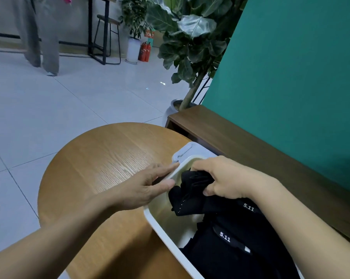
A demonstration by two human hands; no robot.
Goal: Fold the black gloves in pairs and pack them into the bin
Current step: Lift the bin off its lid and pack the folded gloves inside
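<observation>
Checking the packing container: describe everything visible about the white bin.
The white bin, plastic-looking, round-cornered, sits open at the right edge of the wooden table. Its near end holds black gloves tagged 5.11. The left hand rests on its far rim; the right hand grips a black glove inside. A grey cloth lies at its far corner.

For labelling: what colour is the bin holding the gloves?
The bin is white; the head view shows it best.

A round wooden worktop carries a white bin just right of the left grip; grey cloth lies beyond it.
</observation>
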